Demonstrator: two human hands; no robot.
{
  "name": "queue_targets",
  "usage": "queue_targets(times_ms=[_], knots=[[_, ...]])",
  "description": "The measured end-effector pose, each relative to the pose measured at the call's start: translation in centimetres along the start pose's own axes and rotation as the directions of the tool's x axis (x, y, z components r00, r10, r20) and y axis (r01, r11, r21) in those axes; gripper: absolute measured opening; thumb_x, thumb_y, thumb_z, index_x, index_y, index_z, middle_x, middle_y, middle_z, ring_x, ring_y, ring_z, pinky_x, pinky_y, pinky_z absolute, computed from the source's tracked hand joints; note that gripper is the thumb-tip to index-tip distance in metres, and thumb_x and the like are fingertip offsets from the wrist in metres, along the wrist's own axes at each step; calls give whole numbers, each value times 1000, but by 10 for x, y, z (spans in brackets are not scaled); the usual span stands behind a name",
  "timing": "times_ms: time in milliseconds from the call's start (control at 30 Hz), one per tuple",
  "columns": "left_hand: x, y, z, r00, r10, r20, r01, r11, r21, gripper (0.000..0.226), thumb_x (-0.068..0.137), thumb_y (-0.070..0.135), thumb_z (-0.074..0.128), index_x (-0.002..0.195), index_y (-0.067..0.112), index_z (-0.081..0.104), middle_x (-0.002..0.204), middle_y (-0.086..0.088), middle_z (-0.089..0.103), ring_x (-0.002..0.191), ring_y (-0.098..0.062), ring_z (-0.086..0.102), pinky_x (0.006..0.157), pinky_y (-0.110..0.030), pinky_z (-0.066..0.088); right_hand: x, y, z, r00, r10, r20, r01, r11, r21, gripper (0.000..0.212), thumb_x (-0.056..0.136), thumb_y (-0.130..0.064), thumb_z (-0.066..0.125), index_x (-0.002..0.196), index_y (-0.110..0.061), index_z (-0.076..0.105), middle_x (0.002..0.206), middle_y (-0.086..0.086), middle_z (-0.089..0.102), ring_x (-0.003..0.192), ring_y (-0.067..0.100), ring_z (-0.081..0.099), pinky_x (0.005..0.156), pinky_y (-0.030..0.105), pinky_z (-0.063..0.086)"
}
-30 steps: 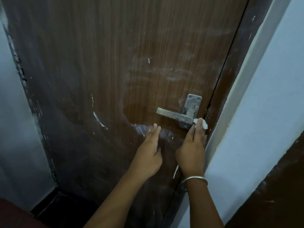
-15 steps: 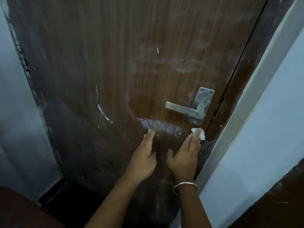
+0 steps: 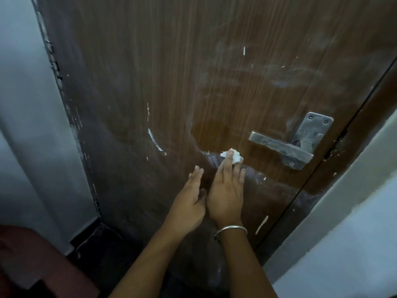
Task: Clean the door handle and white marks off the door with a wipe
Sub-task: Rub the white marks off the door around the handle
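Note:
A brown wood-grain door (image 3: 193, 72) fills the view, with a metal lever handle (image 3: 281, 147) at the right. My right hand (image 3: 225, 190), wearing a bangle, presses a small white wipe (image 3: 233, 155) against the door with its fingertips, left of and below the handle. My left hand (image 3: 191, 198) lies flat on the door just left of the right hand, fingers together, holding nothing. A curved white mark (image 3: 154, 139) sits left of the wipe. A white streak (image 3: 261, 224) lies low near the door edge, and hazy white smears (image 3: 279, 76) cover the upper right.
A pale wall (image 3: 25, 104) borders the door on the left with a rough dark edge. The white door frame and wall (image 3: 343, 211) run diagonally at the right. A dark red object (image 3: 38, 261) sits at the bottom left.
My right hand has slid the wipe leftward from below the handle plate to the smeared band under the lever's tip. The left hand stayed flat beside it. The camera moved closer and left.

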State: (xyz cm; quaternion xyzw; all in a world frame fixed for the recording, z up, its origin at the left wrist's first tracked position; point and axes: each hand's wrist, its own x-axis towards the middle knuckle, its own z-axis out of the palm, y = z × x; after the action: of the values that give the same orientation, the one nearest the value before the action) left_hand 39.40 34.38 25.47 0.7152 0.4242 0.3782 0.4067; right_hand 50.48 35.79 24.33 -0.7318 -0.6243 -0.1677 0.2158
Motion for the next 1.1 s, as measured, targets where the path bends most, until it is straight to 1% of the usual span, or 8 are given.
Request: queue_targets(times_ms=[200, 367, 500, 600, 700, 900, 1000, 1100], knots=[[5, -3, -11, 999, -3, -36, 2, 1000, -26, 70, 91, 1, 45, 149, 23, 13, 157, 10, 8, 142, -2, 3, 109, -18, 8, 16, -30, 13, 982, -190, -21, 185, 971, -152, 43, 86, -27, 64, 126, -11, 57, 148, 16, 35, 134, 38, 34, 108, 48, 31], [5, -4, -13, 999, -2, -45, 0, 999, -42, 70, 91, 0, 44, 149, 23, 13, 155, 13, 9, 136, 6, 2, 107, -13, 7, 23, -37, 21, 953, -289, -95, 265, 942, -207, 39, 84, -33, 64, 118, -13, 64, 133, 7, 56, 123, 27, 52, 99, 41, 46], [4, -5, -13, 999, -10, -46, 9, 999, -38, 70, 90, 0, 44, 149, 23, 13, 156, 12, 10, 138, 4, 3, 108, -15, 8, 11, -34, 20, 980, -199, 23, 199, 950, -241, 45, 91, -32, 38, 132, -19, 52, 143, 6, 45, 132, 28, 41, 107, 45, 33], [3, -9, -15, 999, -28, -45, 26, 999, -42, 70, 91, 0, 44, 149, 24, 14, 157, 12, 8, 139, 5, 2, 111, -17, 7, -5, -24, 24, 997, 6, 82, 10, 981, -195, 67, 84, -28, 61, 142, -6, 35, 155, 12, 21, 141, 34, 22, 113, 48, 11], [3, -10, -16, 999, -32, -39, 31, 999, -40, 70, 91, 0, 45, 148, 26, 14, 157, 13, 8, 138, 7, 1, 111, -17, 7, -11, -22, 21, 984, 164, 67, -149, 970, -192, 79, 76, -23, 72, 139, 5, 34, 153, 18, 22, 138, 39, 26, 111, 49, 12], [3, 0, -8, 999, -5, -47, 0, 996, -87, 70, 89, -1, 44, 148, 25, 15, 154, 13, 13, 141, 0, 5, 110, -17, 9, 10, -14, 22, 945, -240, 223, 269, 957, -107, 66, 94, -36, 40, 150, -17, 9, 157, 5, -16, 142, 30, -17, 109, 45, -19], [2, 2, -5, 998, -16, -58, 10, 994, -112, 68, 90, -2, 44, 148, 23, 18, 154, 14, 14, 142, 0, 7, 115, -21, 10, 6, -8, 19, 970, -154, 188, 179, 976, -125, 74, 91, -37, 48, 150, -16, 9, 154, 2, -21, 142, 27, -18, 109, 50, -17], [-1, 1, -8, 998, -21, -65, 14, 993, -120, 68, 89, -9, 41, 147, 18, 19, 157, 7, 12, 143, -3, 6, 119, -27, 9, -10, 2, 13, 996, 76, 37, -71, 992, -108, 88, 76, -36, 67, 145, -5, 23, 157, 12, 0, 143, 35, 9, 110, 54, 0]])
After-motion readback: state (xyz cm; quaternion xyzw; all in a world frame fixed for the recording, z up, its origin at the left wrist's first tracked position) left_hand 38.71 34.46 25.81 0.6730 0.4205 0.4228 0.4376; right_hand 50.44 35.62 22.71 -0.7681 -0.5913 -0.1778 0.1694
